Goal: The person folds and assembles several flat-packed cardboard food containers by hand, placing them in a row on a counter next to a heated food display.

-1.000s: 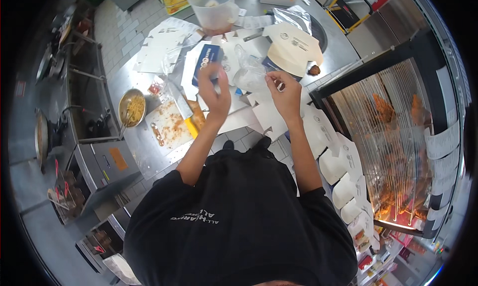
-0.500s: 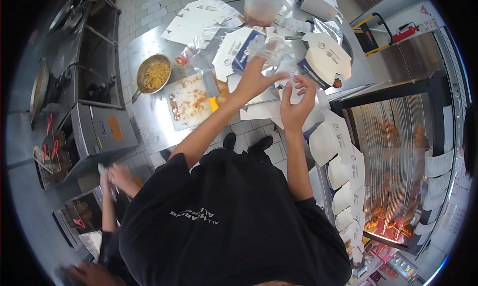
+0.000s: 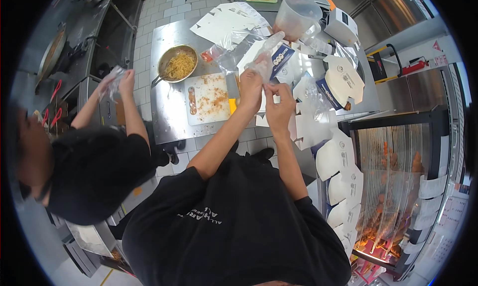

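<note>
In front of me a thin clear plastic glove (image 3: 265,59) hangs bunched between my hands, a finger-shaped part standing up at its far end. My left hand (image 3: 252,88) is closed on it. Just to the right, my right hand (image 3: 280,106) pinches at the glove's near edge, the fingertips of both hands almost touching. Beneath and beyond the hands lies a white and blue cardboard food box (image 3: 282,58). More crumpled clear plastic (image 3: 313,98) lies right of my right hand.
Left on the steel table (image 3: 167,121) are a pan of noodles (image 3: 180,66) and a crumb-strewn white cutting board (image 3: 211,94). A measuring jug (image 3: 297,17) stands at the back. White boxes (image 3: 334,157) line the right, beside a heated display cabinet (image 3: 388,181). A co-worker (image 3: 94,166) handles clear plastic at left.
My hands have drawn together, the right one moving left to the glove. The view has shifted, and the co-worker has come further into it at the left.
</note>
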Available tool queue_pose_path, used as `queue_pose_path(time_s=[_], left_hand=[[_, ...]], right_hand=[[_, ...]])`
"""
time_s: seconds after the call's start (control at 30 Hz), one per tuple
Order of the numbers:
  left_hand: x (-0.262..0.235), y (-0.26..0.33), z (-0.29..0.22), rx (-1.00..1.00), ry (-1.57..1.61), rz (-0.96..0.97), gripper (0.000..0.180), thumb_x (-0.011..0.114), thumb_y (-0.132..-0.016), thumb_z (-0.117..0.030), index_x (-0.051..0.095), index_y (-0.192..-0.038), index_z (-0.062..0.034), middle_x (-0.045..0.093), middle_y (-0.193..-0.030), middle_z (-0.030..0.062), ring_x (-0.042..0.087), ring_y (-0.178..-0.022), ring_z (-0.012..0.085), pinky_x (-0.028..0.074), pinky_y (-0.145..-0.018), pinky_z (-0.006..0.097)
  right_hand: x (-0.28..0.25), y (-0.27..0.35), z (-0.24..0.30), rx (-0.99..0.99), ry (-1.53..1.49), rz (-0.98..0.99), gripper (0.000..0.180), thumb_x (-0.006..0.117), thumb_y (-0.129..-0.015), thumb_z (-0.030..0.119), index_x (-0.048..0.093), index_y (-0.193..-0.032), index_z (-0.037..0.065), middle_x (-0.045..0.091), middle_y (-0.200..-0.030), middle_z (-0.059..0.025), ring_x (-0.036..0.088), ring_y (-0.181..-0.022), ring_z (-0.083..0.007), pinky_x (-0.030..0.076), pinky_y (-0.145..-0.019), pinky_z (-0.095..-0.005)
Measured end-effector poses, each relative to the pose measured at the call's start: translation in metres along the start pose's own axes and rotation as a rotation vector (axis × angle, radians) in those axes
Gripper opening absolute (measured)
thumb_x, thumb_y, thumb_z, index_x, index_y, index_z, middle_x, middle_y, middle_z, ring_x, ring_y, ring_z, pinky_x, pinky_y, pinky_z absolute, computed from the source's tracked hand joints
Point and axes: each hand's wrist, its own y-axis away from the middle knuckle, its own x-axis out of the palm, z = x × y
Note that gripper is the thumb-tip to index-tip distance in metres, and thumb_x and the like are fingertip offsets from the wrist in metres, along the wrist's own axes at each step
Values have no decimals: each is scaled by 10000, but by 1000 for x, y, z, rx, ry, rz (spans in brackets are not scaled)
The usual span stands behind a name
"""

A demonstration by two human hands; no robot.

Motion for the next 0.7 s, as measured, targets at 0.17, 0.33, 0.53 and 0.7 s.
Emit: queue_pose_path(time_s=[0.17,0.33,0.53,0.7], left_hand=[[1,-1,-17,39,161,-307,631,310,-1026,-548,421,-1463,-106,523,-1368,86,499,-1233,210,365,-1036,363],[-50,-22,-35,57,264,-472,683,309,-1013,-584,251,-1546,-162,333,-1534,37,320,-1397,229,229,-1146,411],[-173,-3,24,58,176,-643,478,503,-949,-493,540,-1297,-167,579,-1220,35,553,-1074,197,384,-926,358],[-317,-15,36,-218,62,-1016,453,594,-912,-498,563,-1189,-142,584,-1079,47,580,-931,194,453,-722,325]], right_hand=[[17,-1,10,-1,-35,236,53,652,-849,-15,602,-866,-23,592,-751,-121,566,-656,-223,454,-632,-329],[27,-3,38,113,-174,792,78,626,-883,20,563,-889,-25,592,-739,-144,566,-636,-254,458,-635,-345],[34,-9,55,32,-208,1273,150,667,-876,103,587,-954,3,644,-881,-154,614,-808,-312,478,-781,-379],[-45,-78,144,-125,-530,649,669,842,-702,217,526,-1243,-17,560,-1254,-123,583,-1128,-246,473,-964,-395]])
